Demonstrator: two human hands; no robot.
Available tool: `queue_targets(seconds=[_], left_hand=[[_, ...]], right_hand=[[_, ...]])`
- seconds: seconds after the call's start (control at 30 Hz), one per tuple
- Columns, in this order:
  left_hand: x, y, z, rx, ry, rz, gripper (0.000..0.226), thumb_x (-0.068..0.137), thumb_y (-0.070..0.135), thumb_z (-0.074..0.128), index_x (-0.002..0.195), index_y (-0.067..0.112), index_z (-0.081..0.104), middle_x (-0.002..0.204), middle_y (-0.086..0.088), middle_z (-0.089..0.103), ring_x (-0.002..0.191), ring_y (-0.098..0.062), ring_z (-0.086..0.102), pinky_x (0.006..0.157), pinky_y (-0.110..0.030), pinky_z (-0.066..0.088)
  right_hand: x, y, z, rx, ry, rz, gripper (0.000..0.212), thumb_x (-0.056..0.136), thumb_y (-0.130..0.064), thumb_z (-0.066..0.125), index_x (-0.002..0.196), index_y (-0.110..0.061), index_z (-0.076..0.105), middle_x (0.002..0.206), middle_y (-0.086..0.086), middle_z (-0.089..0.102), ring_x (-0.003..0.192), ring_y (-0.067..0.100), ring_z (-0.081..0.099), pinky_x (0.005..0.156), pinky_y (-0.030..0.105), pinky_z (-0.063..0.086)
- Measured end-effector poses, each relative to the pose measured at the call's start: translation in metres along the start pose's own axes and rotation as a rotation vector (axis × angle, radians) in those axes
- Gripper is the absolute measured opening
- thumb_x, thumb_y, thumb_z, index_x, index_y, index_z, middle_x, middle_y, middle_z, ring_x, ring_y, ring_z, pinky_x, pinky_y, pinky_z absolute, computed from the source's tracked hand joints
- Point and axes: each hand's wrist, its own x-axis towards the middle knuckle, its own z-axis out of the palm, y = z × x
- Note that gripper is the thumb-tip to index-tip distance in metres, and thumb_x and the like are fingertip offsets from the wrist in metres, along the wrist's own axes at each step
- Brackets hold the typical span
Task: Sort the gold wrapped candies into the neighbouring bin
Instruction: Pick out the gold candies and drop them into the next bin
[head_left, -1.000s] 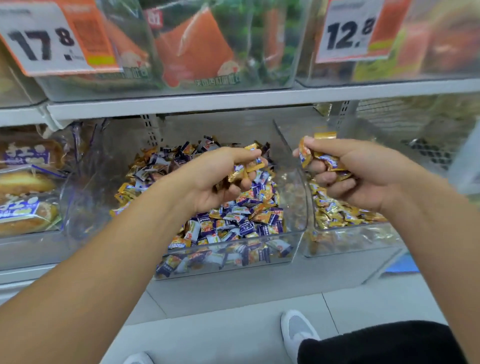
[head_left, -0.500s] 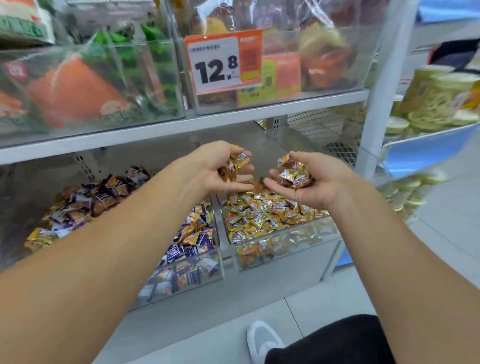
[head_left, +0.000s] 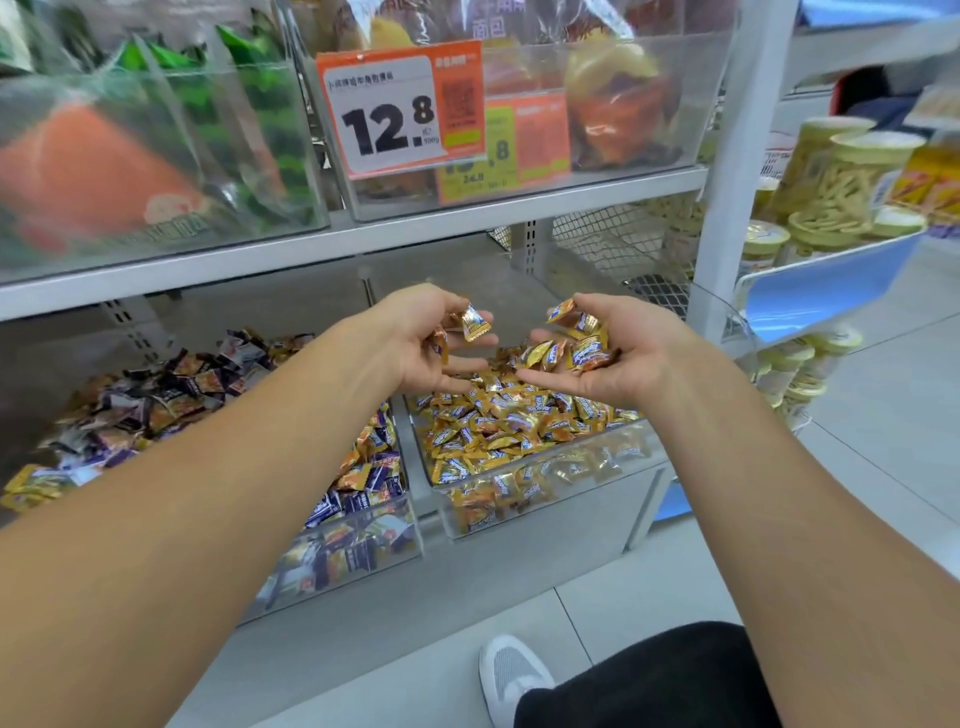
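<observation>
1. Far left on the lower shelf (head_left: 332, 249) there's the mixed bin (head_left: 363, 545), clear plastic, full of purple and gold wrapped candies all jumbled together. My left forearm cuts across the front of it.
2. Above that, the upper shelf has clear boxes of snack bags, green and orange ones, pretty blurry from where I'm looking.
3. Left hand (head_left: 426, 338) is up over the gap between the two bins, palm turned in, fingers loosely curled round a few gold candies (head_left: 472, 323). One sits at the fingertips, another is tucked lower in the palm.
4. Price tag (head_left: 397, 114) reading 12.8 hangs on the box right above the hands.
5. Right hand (head_left: 613, 348) is cupped palm up just beside the left, not touching it as far as I can see. It's holding a small heap (head_left: 576, 343) of gold-wrapped pieces, fingers curled up round them.
6. Directly under both hands is the gold bin (head_left: 545, 499), neighbour to the mixed one, already well filled with gold candies and nothing purple that I can spot.
7. Right of the white post (head_left: 737, 156) there's another rack with jars (head_left: 852, 176) of yellowish sticks stacked on a blue-edged shelf.
8. Bottom of view: white shoe (head_left: 511, 675) and a black trouser leg on the tiled floor.
</observation>
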Motion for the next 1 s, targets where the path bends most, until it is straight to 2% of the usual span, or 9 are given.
queue_targets(seconds=[0.17, 0.3, 0.43, 0.57, 0.63, 0.73, 0.8, 0.9, 1.0], left_hand=[[0.001, -0.001, 0.004, 0.084, 0.007, 0.015, 0.032, 0.103, 0.031, 0.044, 0.106, 0.013, 0.070, 0.111, -0.014, 0.072, 0.110, -0.035, 0.064, 0.108, -0.051, 0.042], [0.001, -0.002, 0.005, 0.096, -0.025, 0.030, 0.037, 0.104, 0.036, 0.042, 0.119, 0.014, 0.065, 0.124, -0.014, 0.066, 0.120, -0.035, 0.058, 0.106, -0.045, 0.043], [-0.005, -0.003, 0.004, 0.095, -0.023, 0.101, 0.036, 0.105, 0.035, 0.038, 0.118, 0.014, 0.065, 0.124, -0.012, 0.066, 0.121, -0.031, 0.057, 0.110, -0.044, 0.040], [-0.018, -0.007, -0.004, 0.093, -0.035, 0.249, 0.029, 0.104, 0.028, 0.045, 0.112, 0.013, 0.068, 0.114, -0.010, 0.071, 0.111, -0.027, 0.066, 0.096, -0.037, 0.053], [-0.029, -0.010, -0.012, 0.099, -0.066, 0.318, 0.024, 0.102, 0.025, 0.052, 0.111, 0.011, 0.069, 0.111, -0.011, 0.073, 0.106, -0.027, 0.070, 0.091, -0.036, 0.056], [-0.047, -0.014, -0.025, 0.115, -0.109, 0.420, 0.020, 0.101, 0.021, 0.054, 0.107, 0.010, 0.070, 0.111, -0.013, 0.073, 0.102, -0.027, 0.072, 0.091, -0.037, 0.058], [-0.058, -0.018, -0.036, 0.168, -0.097, 0.486, 0.019, 0.102, 0.019, 0.052, 0.101, 0.012, 0.070, 0.108, -0.012, 0.073, 0.098, -0.025, 0.072, 0.085, -0.034, 0.059], [-0.075, -0.031, -0.061, 0.268, 0.017, 0.558, 0.016, 0.100, 0.020, 0.057, 0.096, 0.014, 0.072, 0.102, -0.010, 0.074, 0.093, -0.019, 0.071, 0.078, -0.031, 0.060], [-0.094, -0.049, -0.115, 0.627, 0.295, 0.585, 0.017, 0.097, 0.032, 0.061, 0.093, 0.020, 0.073, 0.088, -0.003, 0.074, 0.076, -0.014, 0.069, 0.065, -0.028, 0.058]], right_hand=[[0.002, -0.001, -0.001, -0.005, -0.022, 0.025, 0.023, 0.097, -0.028, 0.061, 0.112, -0.012, 0.065, 0.112, 0.022, 0.070, 0.113, 0.034, 0.061, 0.065, 0.073, 0.052], [0.000, 0.001, 0.002, -0.044, -0.054, 0.027, 0.023, 0.098, -0.030, 0.058, 0.109, -0.010, 0.065, 0.110, 0.020, 0.072, 0.107, 0.047, 0.062, 0.088, 0.075, 0.044], [0.000, 0.001, 0.003, -0.130, -0.080, 0.020, 0.026, 0.099, -0.034, 0.054, 0.098, -0.011, 0.067, 0.113, 0.016, 0.071, 0.114, 0.044, 0.059, 0.089, 0.070, 0.041], [0.003, 0.004, 0.006, -0.319, 0.003, -0.048, 0.029, 0.094, -0.035, 0.058, 0.109, -0.014, 0.071, 0.109, 0.008, 0.072, 0.111, 0.037, 0.058, 0.078, 0.064, 0.048], [0.004, 0.007, 0.010, -0.482, 0.034, -0.083, 0.024, 0.093, -0.038, 0.057, 0.099, -0.019, 0.070, 0.108, 0.000, 0.066, 0.099, 0.028, 0.056, 0.075, 0.053, 0.050], [0.002, 0.012, 0.016, -0.634, 0.077, -0.124, 0.021, 0.092, -0.041, 0.059, 0.090, -0.022, 0.070, 0.112, 0.000, 0.065, 0.101, 0.024, 0.059, 0.088, 0.059, 0.045], [0.000, 0.016, 0.021, -0.715, 0.143, -0.201, 0.022, 0.090, -0.036, 0.067, 0.101, -0.017, 0.071, 0.109, 0.000, 0.067, 0.102, 0.024, 0.062, 0.090, 0.055, 0.046], [-0.004, 0.026, 0.024, -0.922, 0.239, -0.422, 0.028, 0.085, -0.012, 0.074, 0.112, -0.012, 0.069, 0.101, -0.001, 0.067, 0.083, 0.011, 0.061, 0.065, 0.026, 0.047], [-0.016, 0.036, 0.038, -1.198, 0.282, -0.793, 0.044, 0.079, -0.009, 0.071, 0.120, -0.025, 0.068, 0.114, -0.004, 0.069, 0.093, 0.009, 0.064, 0.084, 0.032, 0.056]])
